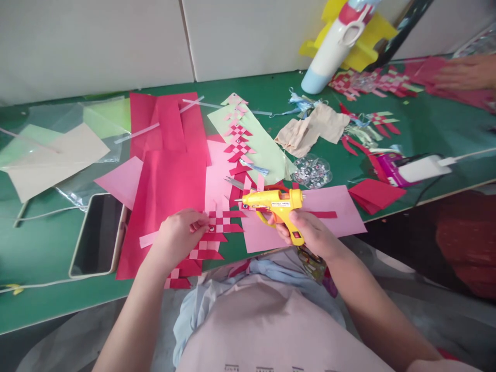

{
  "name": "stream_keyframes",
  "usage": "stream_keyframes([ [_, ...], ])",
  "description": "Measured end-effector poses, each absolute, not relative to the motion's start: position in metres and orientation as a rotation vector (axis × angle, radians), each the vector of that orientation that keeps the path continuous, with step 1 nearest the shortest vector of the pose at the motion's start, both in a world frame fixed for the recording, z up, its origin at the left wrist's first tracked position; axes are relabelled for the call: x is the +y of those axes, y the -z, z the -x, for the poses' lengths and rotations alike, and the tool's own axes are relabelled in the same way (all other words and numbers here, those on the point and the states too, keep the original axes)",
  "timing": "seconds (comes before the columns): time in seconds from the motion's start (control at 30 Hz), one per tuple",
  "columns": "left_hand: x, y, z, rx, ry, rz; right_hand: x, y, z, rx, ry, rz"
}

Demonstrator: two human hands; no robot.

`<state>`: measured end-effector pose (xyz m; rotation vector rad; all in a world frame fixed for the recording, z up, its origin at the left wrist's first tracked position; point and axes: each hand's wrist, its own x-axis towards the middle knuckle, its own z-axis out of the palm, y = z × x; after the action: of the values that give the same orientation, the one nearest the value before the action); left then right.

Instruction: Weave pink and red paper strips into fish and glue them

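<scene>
My right hand [310, 230] is wrapped round the grip of a yellow glue gun [279, 202], whose nozzle points left. My left hand [180, 232] has its fingertips pinched together at the left edge of a pink-and-red woven paper fish [221, 221]; whatever is between them is hidden. A small googly eye sits on that fish beside the fingertips. More woven fish [199, 251] lie below it, towards the table's front edge. Scissors [234, 182] lie partly hidden behind the glue gun. Under the gun is a pink paper sheet [341, 206] with a red strip on it.
Red paper sheets [170, 181] and a phone [98, 232] lie left. Finished-looking woven fish [238, 139] rest on pale green paper [267, 150]. A dish of googly eyes [312, 171], cloth [310, 129], a white bottle [335, 49] and a plugged-in charger [424, 169] stand right. Another person's hand [467, 72] is far right.
</scene>
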<state>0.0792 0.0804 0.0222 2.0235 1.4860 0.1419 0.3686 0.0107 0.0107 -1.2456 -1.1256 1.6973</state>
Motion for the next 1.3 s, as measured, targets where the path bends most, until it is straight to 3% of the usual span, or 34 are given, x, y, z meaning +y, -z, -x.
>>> stream_keyframes([
  [0.67,0.097,-0.035,-0.088,1.465,0.059,-2.011,0.01,-0.011,-0.371,-1.086,-1.7,1.285],
  [0.9,0.11,-0.034,-0.091,1.395,0.194,-2.119,0.012,-0.018,-0.38,-1.136,-1.552,1.345],
  [1.0,0.114,-0.034,-0.093,1.371,0.247,-2.159,0.009,-0.021,-0.383,-1.248,-1.336,1.509],
  [1.3,0.114,-0.035,-0.092,1.306,0.211,-2.151,0.001,-0.02,-0.379,-1.516,-0.235,2.175],
])
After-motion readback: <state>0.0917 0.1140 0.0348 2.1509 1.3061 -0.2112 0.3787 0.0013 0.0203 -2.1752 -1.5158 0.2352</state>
